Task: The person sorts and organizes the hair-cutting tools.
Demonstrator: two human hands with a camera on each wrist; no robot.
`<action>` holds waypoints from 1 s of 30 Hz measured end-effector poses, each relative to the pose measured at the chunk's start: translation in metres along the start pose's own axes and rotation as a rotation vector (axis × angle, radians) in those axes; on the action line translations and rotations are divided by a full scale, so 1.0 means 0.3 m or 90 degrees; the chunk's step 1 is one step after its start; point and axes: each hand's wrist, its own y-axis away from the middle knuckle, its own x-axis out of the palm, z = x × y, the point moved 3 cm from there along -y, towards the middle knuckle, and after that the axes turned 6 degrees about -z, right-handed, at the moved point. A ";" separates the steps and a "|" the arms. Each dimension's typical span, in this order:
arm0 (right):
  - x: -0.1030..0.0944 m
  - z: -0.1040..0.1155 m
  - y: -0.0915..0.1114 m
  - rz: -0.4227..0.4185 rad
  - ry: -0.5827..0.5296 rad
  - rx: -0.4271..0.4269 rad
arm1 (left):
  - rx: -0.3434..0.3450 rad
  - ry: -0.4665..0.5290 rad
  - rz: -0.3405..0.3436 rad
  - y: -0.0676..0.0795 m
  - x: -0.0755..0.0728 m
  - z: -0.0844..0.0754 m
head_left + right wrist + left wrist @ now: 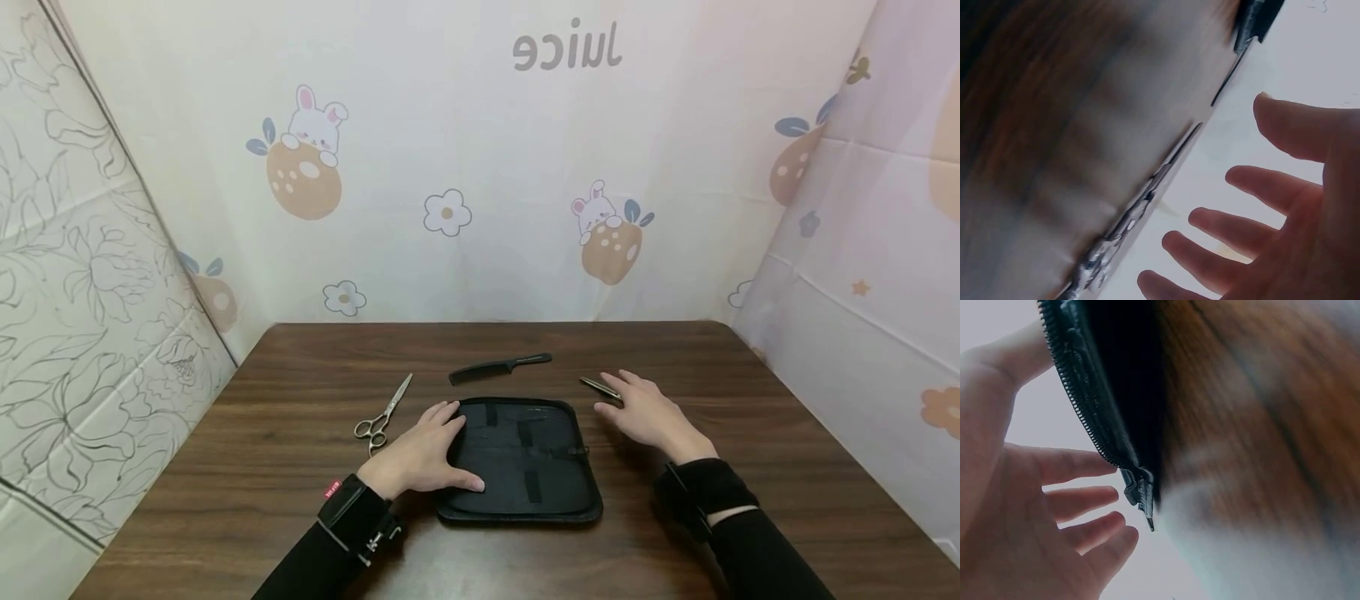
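The fingers [1232,231] of the right hand [651,414] are loosely spread, with the thumb well away from them, and they grip nothing. In the right wrist view a gap shows between the fingertips and a slim metal tool [600,388]. In the head view that hand covers the tool's near end, so touch there cannot be told. The left hand's [422,454] 4 fingers lie fairly straight along the left edge of a black zip case [506,462], with the thumb over its inner face. That hand touches the case without curling round it; in the left wrist view the toothed zip edge [1079,403] runs between thumb and fingers.

The key relation is at the right hand: the tool lies at its fingertips, just right of the case's far right corner. Its long axis slants, 1 end pointing away and left, the other back under the hand. The right hand is clearly the nearer of the 2; the left is well apart from it, across the case.

The case lies flat between the hands, dark straps [532,486] showing on its face. Beyond its far edge a black comb [491,369] lies roughly crosswise, handle to the right. Silver scissors [387,412] rest left of the left hand, tips pointing away, on the brown table [300,400].
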 end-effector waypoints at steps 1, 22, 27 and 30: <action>0.002 -0.006 -0.001 0.003 0.001 0.003 | 0.004 -0.001 -0.001 -0.001 0.000 -0.002; -0.002 -0.053 -0.013 0.024 0.066 0.013 | 0.020 -0.019 0.015 0.001 0.016 -0.027; -0.014 -0.054 -0.025 0.034 0.073 0.000 | 0.021 -0.028 0.015 0.004 0.017 -0.030; -0.025 -0.059 -0.033 0.046 0.082 0.009 | 0.022 -0.035 0.013 0.002 0.015 -0.032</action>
